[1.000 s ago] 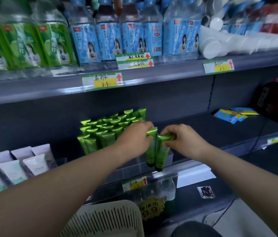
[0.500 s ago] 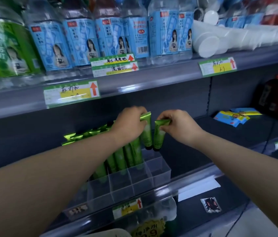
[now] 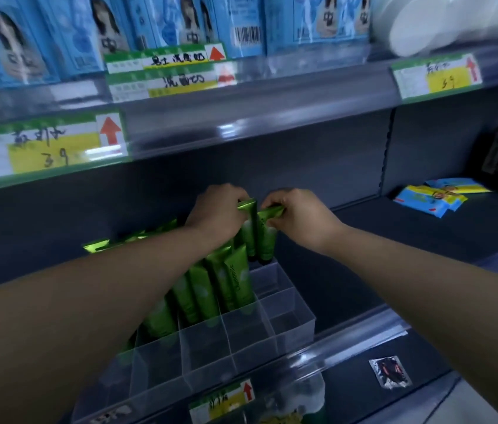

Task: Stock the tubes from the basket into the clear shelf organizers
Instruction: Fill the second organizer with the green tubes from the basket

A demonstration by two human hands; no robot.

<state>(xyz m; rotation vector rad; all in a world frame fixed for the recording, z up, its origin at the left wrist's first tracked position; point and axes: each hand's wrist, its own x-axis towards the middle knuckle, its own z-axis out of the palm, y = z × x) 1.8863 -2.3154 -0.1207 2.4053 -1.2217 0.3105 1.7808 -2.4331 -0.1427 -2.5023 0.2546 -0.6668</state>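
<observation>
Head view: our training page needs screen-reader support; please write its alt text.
A person holds two green tubes by their crimped tops, side by side, above the back right corner of a clear organizer on a store shelf. Other tubes stand in it; visible front compartments are empty.

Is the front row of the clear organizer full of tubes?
No, the clear organizer has empty front compartments; the green tubes stand farther back.

Left hand (image 3: 217, 212) and right hand (image 3: 299, 218) are bare; behind them the left forearm (image 3: 88, 301) and right forearm (image 3: 425, 286) run uncovered too.
</observation>
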